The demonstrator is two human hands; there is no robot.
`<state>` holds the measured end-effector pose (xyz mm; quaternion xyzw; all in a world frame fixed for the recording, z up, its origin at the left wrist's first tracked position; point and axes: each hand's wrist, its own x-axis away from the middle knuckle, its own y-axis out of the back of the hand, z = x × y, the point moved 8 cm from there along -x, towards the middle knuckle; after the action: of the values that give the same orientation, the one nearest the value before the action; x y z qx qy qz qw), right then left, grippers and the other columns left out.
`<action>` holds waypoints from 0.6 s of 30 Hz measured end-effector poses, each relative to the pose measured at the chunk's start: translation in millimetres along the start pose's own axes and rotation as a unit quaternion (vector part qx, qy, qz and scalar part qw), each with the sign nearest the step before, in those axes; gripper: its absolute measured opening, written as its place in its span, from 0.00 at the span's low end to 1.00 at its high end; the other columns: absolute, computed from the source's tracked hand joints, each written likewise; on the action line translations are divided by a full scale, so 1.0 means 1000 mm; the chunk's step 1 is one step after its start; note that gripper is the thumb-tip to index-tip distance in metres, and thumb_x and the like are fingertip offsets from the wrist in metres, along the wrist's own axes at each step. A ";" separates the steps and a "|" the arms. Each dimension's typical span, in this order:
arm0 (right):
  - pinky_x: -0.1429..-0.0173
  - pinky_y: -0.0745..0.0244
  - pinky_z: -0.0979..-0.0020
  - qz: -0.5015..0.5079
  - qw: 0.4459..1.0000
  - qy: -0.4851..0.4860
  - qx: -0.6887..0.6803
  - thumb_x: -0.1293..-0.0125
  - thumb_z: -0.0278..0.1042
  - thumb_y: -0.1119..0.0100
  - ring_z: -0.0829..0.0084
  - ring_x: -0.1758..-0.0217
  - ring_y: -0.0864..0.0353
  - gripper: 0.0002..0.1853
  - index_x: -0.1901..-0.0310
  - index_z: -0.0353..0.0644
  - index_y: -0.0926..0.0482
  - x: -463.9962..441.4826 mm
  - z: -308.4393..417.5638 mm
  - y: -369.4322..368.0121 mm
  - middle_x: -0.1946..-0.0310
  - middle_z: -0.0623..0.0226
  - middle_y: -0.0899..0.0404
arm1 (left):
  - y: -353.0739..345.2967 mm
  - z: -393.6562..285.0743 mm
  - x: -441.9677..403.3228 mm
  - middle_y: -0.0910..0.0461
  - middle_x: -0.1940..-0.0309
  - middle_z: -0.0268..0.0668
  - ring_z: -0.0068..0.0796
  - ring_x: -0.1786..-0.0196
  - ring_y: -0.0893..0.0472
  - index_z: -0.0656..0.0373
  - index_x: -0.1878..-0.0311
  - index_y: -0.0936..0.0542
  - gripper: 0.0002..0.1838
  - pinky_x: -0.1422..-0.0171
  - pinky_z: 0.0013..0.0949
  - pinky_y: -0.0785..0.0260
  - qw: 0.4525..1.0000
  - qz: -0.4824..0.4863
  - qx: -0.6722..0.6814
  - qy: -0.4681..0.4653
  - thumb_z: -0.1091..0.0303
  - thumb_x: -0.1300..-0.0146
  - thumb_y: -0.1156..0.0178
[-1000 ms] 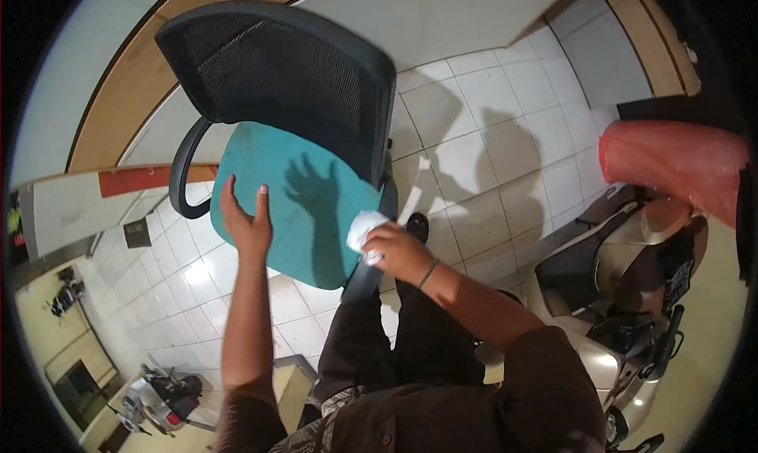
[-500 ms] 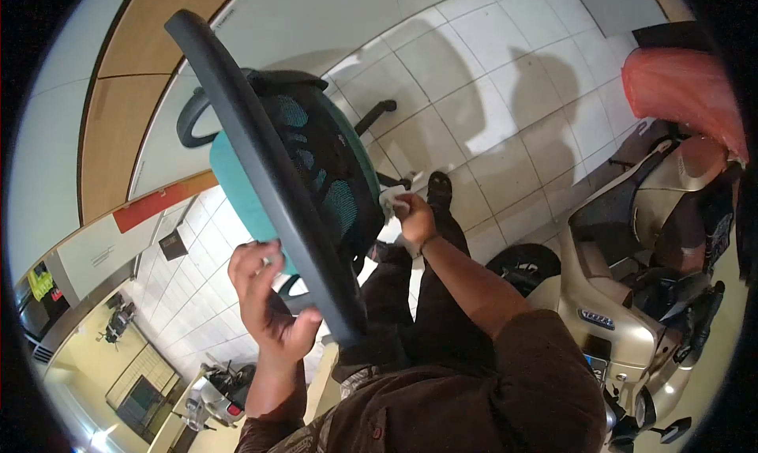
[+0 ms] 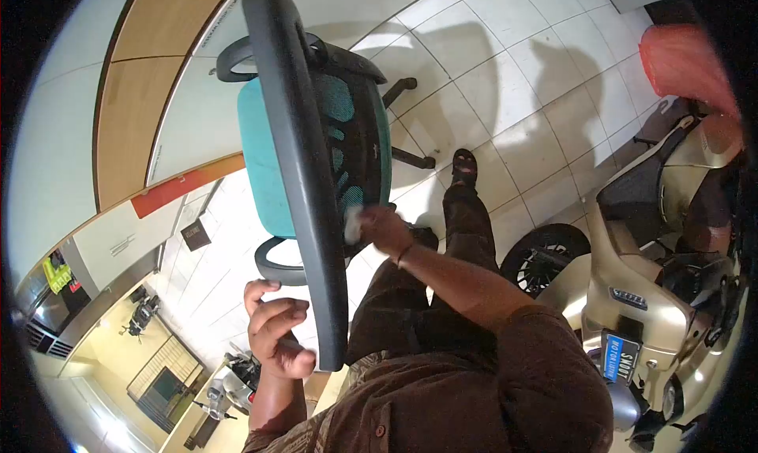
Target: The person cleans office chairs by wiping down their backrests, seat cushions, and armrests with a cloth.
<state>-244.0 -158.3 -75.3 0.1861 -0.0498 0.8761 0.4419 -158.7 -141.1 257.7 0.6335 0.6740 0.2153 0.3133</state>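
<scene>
An office chair stands in front of me, with a black backrest frame [image 3: 294,153], a teal seat [image 3: 259,157] and black-and-teal mesh [image 3: 338,101] on its back. My right hand [image 3: 384,230] pinches a crumpled white cloth [image 3: 354,225] against the lower part of the backrest's rear side. Beside the near end of the frame is my left hand [image 3: 276,330], its fingers apart and loosely curved, holding nothing. Its thumb is close to the frame edge; whether it touches, I cannot tell. A black armrest [image 3: 280,262] lies just beyond those fingers.
To the right stands a beige scooter [image 3: 624,255] with a black front wheel [image 3: 545,259]. A red plastic-covered object [image 3: 683,66] is behind it. Cabinets [image 3: 142,97] line the left, and a dark mat [image 3: 195,235] lies on the tiled floor [image 3: 505,82].
My right hand has moved with the cloth from the backrest's side edge inward onto its rear. My left hand is lower, nearer the frame's end. The chair appears shifted right and more upright in view.
</scene>
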 end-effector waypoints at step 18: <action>0.43 0.26 0.61 -0.140 0.988 0.041 0.040 0.43 0.26 0.43 0.55 0.51 0.19 0.13 0.55 0.41 0.18 -0.006 0.021 0.039 0.58 0.55 0.18 | 0.037 -0.006 0.053 0.21 0.71 0.31 0.36 0.57 0.27 0.53 0.72 0.20 0.18 0.46 0.45 0.40 0.995 0.000 -0.055 -0.078 0.49 0.52 0.28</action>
<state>-265.4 -191.4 -54.9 0.1727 0.0296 0.8137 0.5543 -136.7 -83.9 279.5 0.6302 0.6346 0.2023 0.3990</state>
